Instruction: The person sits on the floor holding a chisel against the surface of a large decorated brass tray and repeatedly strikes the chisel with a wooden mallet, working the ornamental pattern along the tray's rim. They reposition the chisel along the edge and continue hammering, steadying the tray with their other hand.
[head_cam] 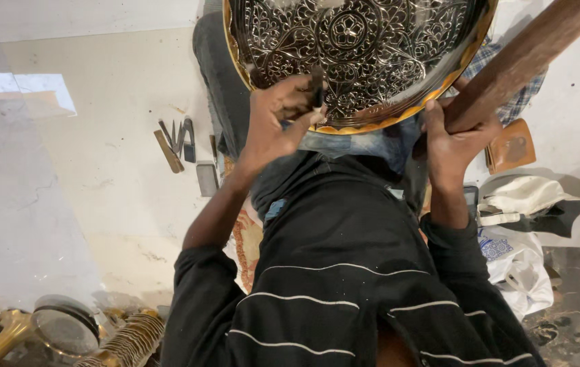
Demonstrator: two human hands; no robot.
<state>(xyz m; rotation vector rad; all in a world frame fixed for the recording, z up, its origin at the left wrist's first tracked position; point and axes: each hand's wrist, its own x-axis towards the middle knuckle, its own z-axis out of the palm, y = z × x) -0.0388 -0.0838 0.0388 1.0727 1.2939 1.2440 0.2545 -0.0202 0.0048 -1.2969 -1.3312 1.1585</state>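
1. Head view: an engraved brass tray (361, 58) is being propped on the person's lap, its patterned face turned upward.
2. A small chisel (317, 88) is being pinched by the left hand (273, 122), fingers clamped on it, tip against the pattern near the tray's rim.
3. A wooden mallet handle (528, 58) is being gripped by the right hand (453, 139), closed around it.
4. A misplaced blow is likely being risked: the chisel could skid and scar the pattern, or the left hand's fingers could be struck.
5. The unclamped tray could be shifted by the impact.
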